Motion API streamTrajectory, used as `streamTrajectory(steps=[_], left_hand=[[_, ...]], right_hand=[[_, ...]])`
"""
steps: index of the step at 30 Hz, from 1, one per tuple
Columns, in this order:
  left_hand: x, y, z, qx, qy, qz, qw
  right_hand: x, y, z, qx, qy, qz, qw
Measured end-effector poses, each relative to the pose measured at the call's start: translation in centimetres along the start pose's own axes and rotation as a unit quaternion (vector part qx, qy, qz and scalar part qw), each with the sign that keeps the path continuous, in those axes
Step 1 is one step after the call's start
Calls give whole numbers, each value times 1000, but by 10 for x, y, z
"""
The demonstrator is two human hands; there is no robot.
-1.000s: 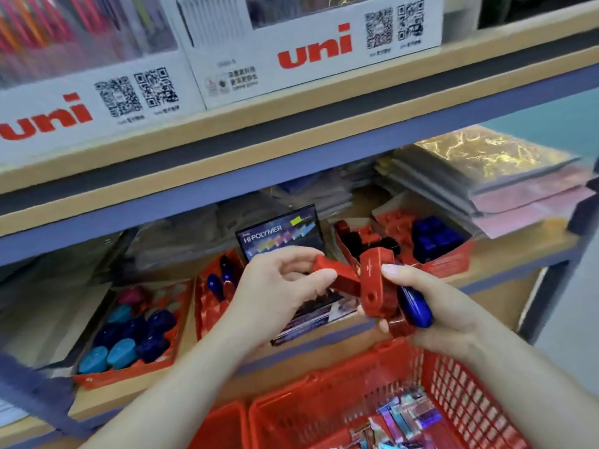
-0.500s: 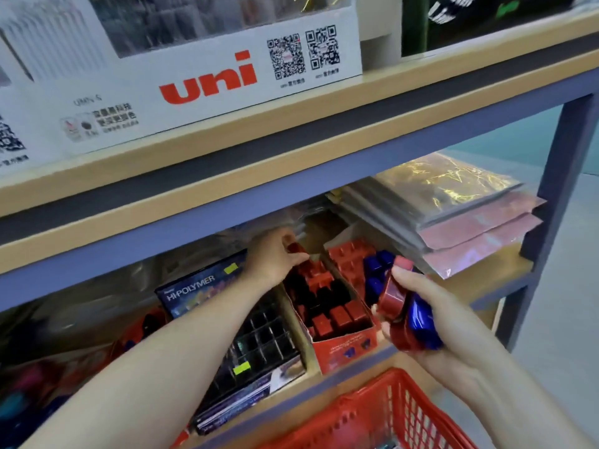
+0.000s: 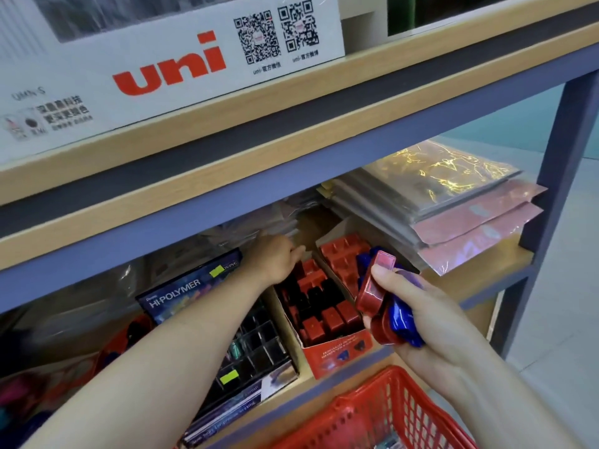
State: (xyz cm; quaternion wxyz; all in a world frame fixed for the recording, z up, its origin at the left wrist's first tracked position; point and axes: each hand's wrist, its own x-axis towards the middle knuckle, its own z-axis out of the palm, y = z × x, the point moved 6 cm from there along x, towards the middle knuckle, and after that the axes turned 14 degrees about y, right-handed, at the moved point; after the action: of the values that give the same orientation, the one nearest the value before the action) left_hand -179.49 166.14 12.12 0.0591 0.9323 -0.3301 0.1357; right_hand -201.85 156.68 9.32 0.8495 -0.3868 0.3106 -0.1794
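Shop shelving unit (image 3: 291,124): wood-look shelf edges w/ blue-grey metal rails (image 3: 324,163), upright post (image 3: 564,150) at rt. Pale tiled floor (image 3: 570,319) beyond post, teal wall (image 3: 502,115) behind. Bright, even indoor light.

A single camera worn on the head looks forward and down from standing height, facing a shop shelving unit at close range. The upper shelf (image 3: 291,102) and its white box (image 3: 168,66) fill the top of the view, running slightly tilted, up to the right. The lower shelf (image 3: 486,264) sits in the middle, seen from above and in front. Both forearms enter from the bottom edge. The right hand (image 3: 431,315) and the sharpeners (image 3: 372,293) it holds are nearest the lens, while the left hand (image 3: 275,257) is farther in. The red basket (image 3: 389,413) is cut off by the bottom edge, and the wide lens takes in floor (image 3: 567,286) at the right.
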Motion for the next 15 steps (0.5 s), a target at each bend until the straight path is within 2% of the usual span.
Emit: streamTrajectory(steps=[2,3,4,5,6,7,8,10,13,15], left_hand=[[-9,12,-11,25,-11,14,1000],[-18,21,-21,-32,-10,12,999],[-28,32,-32,-144,-12,-10,990],[-42,43,-41,-282,-39,-49,957],[-58,55,-49,-404,-89,-84,907],[-71,65,-55,-474,-137,-99,864],[-81,72,-60,-495,-161,-85,850],[-92,76,-64,-498,-166,-61,849],[-89,63,-58,-532,-154,-116,825],[-80,48,-55,-575,-105,-172,793]], right_hand=[[-1,-1,-1,-26,9,-24,999],[-2,-2,-1,-47,13,-40,998],[-3,-4,1,-71,11,-59,996],[-5,-5,2,-91,8,-76,993],[-7,-6,4,-109,4,-91,990],[-8,-6,6,-124,3,-104,987],[-9,-7,6,-142,4,-119,983],[-12,-9,8,-176,2,-142,974],[-15,-7,7,-198,4,-143,970],[-9,-3,1,-120,33,-89,988]])
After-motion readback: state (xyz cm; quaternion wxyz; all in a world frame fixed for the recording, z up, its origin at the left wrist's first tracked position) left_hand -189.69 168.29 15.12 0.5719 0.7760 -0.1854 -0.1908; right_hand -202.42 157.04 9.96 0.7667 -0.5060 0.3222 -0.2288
